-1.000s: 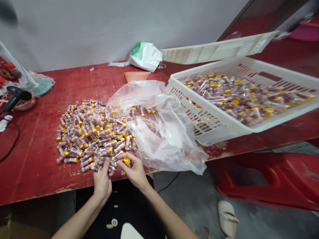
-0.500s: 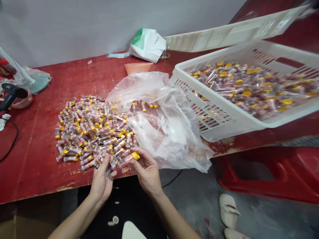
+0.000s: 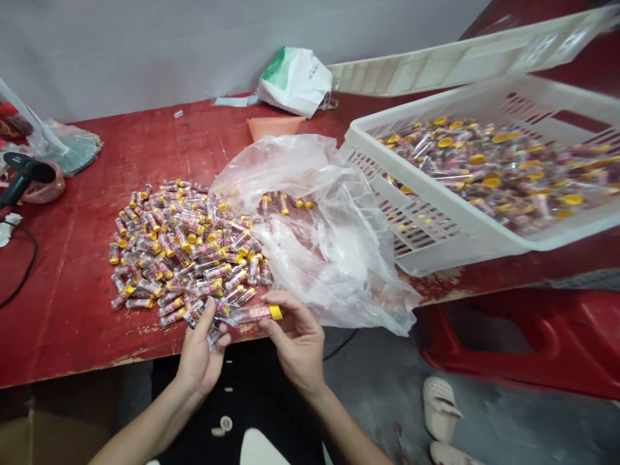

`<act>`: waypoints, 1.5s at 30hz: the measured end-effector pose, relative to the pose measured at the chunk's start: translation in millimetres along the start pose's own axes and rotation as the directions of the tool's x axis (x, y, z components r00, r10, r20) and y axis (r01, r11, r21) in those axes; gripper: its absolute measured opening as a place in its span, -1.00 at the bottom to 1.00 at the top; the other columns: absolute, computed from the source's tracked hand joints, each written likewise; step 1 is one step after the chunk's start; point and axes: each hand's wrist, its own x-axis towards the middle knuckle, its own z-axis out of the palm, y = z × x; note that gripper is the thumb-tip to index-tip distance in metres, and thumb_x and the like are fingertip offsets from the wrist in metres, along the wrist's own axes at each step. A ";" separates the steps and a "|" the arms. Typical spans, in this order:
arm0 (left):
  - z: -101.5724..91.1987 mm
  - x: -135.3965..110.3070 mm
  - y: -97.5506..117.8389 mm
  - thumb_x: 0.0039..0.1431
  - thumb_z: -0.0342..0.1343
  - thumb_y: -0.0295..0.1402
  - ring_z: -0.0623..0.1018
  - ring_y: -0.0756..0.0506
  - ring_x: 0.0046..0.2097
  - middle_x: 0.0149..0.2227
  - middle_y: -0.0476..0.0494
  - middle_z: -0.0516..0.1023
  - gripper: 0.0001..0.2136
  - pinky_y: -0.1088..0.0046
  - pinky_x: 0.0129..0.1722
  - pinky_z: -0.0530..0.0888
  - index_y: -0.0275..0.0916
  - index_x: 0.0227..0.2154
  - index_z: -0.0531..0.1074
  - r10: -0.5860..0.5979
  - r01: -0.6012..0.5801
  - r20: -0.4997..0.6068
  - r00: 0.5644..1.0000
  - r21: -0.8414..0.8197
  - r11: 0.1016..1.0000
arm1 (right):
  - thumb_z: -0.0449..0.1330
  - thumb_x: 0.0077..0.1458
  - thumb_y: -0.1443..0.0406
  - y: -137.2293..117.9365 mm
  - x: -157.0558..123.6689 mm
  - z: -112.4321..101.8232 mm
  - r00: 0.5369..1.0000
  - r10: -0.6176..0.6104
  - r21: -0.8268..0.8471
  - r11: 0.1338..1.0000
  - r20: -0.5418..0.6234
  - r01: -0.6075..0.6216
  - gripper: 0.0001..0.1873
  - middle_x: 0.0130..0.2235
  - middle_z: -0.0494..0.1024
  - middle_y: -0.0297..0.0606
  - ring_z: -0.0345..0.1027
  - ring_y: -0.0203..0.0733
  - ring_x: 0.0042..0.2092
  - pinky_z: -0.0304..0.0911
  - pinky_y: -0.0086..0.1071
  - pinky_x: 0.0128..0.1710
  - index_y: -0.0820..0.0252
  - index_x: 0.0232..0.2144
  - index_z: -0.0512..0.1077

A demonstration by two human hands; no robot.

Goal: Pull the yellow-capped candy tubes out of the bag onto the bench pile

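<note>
At the table's front edge, my right hand [image 3: 301, 345] pinches a clear tube [image 3: 252, 314] by its yellow-capped end. The tube lies almost level, and its other end points at my left hand [image 3: 201, 358]. Small printed pieces [image 3: 194, 312] are held between the thumb and fingers of that left hand; whether they are labels or little tubes I cannot make out. Just beyond both hands spreads a pile of small clear tubes [image 3: 179, 248] with yellow caps and purplish print. A crumpled clear plastic bag [image 3: 334, 258] lies to the right of the pile, with several tubes inside its mouth.
A white plastic crate [image 3: 436, 210] of larger yellow-capped tubes stands at right. Behind are an orange tray-like piece [image 3: 275, 128] and a white-green bag [image 3: 296, 81]. A dark handheld device [image 3: 28, 173] with a cable sits left. A red stool [image 3: 523, 336] stands below right.
The clear tube in my right hand has turned more level, and that hand has shifted slightly right and down. My left hand keeps its hold. The view has shifted a little.
</note>
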 end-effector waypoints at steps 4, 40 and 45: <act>-0.4 1.3 -0.2 -0.11 0.43 -0.30 0.34 0.15 -0.53 -0.43 0.07 0.37 -0.64 0.68 -0.67 0.22 -0.28 -0.30 0.41 0.038 -0.038 -0.017 0.999 0.014 0.999 | 0.30 0.14 0.21 -2.2 -4.9 -9.5 0.996 0.087 0.060 0.994 0.026 -0.088 -0.79 -0.16 0.53 -0.21 0.45 -0.20 -0.21 0.41 -0.42 -0.31 0.04 -0.14 0.54; 1.5 0.6 -3.1 -0.14 0.39 -0.07 0.42 0.05 -0.60 -0.59 0.03 0.43 -0.59 0.60 -0.69 0.20 -0.26 -0.46 0.35 0.151 -0.173 0.102 0.983 0.253 0.952 | 0.18 0.16 0.51 -15.3 -13.0 -30.7 0.914 -0.114 -0.280 0.931 0.389 0.235 -0.52 -0.03 0.57 -0.13 0.48 -0.06 -0.01 0.44 -0.17 -0.03 -0.04 0.05 0.50; -0.1 0.2 -4.8 -0.12 0.38 -0.06 0.41 0.05 -0.60 -0.59 0.00 0.44 -0.60 0.59 -0.69 0.20 -0.28 -0.44 0.41 0.167 -0.192 0.114 0.979 0.267 0.944 | 0.22 0.14 0.52 -22.5 -11.4 -32.4 0.865 -0.106 -0.218 0.946 0.491 0.240 -0.51 -0.10 0.60 -0.20 0.54 -0.14 -0.14 0.50 -0.29 -0.20 -0.13 0.00 0.54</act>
